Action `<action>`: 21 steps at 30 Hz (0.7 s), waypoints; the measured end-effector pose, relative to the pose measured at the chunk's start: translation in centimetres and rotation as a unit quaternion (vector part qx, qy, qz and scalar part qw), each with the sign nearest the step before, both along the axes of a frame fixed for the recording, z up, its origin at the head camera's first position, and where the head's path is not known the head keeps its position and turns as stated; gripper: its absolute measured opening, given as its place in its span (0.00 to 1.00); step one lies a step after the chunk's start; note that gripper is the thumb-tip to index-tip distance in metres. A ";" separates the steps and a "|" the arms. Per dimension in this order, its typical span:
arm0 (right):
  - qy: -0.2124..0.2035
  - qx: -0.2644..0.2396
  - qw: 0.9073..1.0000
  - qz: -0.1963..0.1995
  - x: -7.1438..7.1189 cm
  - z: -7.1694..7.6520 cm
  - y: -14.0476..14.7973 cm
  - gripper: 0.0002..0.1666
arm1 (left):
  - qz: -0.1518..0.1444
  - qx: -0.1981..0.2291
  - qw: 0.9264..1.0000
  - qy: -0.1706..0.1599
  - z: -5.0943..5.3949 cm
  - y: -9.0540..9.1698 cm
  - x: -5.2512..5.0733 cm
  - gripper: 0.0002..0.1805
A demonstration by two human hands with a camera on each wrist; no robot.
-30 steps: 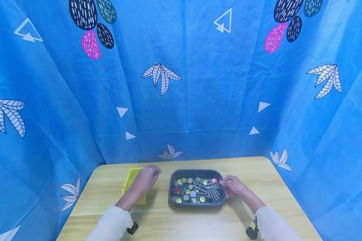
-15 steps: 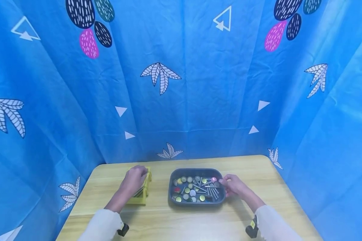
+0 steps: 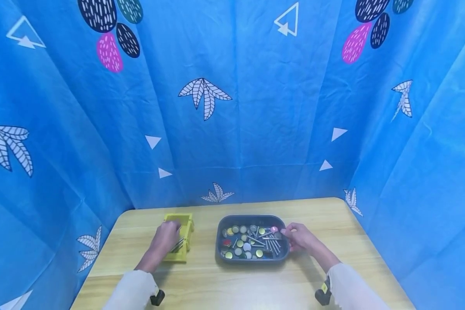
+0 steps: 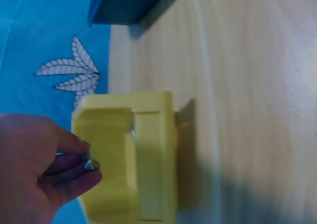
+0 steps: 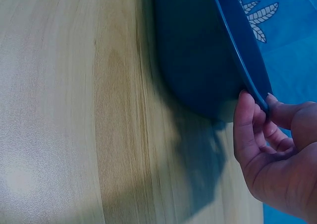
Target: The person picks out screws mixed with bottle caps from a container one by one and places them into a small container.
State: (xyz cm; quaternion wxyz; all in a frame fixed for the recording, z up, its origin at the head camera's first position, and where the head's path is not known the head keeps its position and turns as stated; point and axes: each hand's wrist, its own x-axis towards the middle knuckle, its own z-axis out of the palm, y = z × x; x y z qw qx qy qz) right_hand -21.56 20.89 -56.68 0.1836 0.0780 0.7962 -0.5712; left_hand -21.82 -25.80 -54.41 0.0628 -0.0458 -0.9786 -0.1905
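Note:
My left hand (image 3: 165,237) is over the yellow bin (image 3: 178,216), pinching a small shiny metal bolt (image 4: 91,164) between thumb and fingers. Only the bolt's rounded head shows clearly in the left wrist view; its shank is mostly hidden. Several long metal bolts (image 3: 178,245) lie inside the bin. To the right, my right hand (image 3: 300,236) grips the rim of the dark grey tray (image 3: 252,261), thumb on one side and fingers on the other. Bottle caps (image 3: 247,246) in silver, gold, red and pink lie in that tray, mixed with more long bolts (image 3: 272,245).
Both containers stand on a light wooden table (image 3: 232,284), a strip of tabletop between them. A blue patterned curtain (image 3: 255,129) hangs behind the table and along its sides. Each wrist wears a small black camera mount (image 3: 323,297).
My left hand has moved left from the bin's right side to over the bin, bringing the bin's bolts into view. The right hand keeps its grip on the tray's rim.

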 end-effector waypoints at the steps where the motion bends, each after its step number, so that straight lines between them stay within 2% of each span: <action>1: 0.000 -0.001 1.000 0.000 0.0 0.0 0.0 0.13 | 0.002 -0.002 1.000 -0.008 -0.3 -0.1 -0.1 0.19; 5: -0.003 0.000 1.000 0.004 -0.1 0.0 0.2 0.13 | 0.001 -0.016 0.999 -0.034 -1.6 -0.4 -0.2 0.10; 8: -0.005 0.002 1.000 0.003 -0.1 -0.1 0.1 0.12 | -0.011 -0.029 0.999 -0.043 -2.5 -0.7 -0.1 0.10; 13: -0.005 0.000 1.000 -0.002 0.1 -0.1 0.1 0.12 | -0.032 -0.038 0.998 -0.030 -3.3 -0.6 0.1 0.11; 21: 0.000 0.001 1.000 -0.001 0.2 -0.3 0.0 0.14 | -0.038 -0.072 0.997 -0.001 -3.8 0.0 0.4 0.10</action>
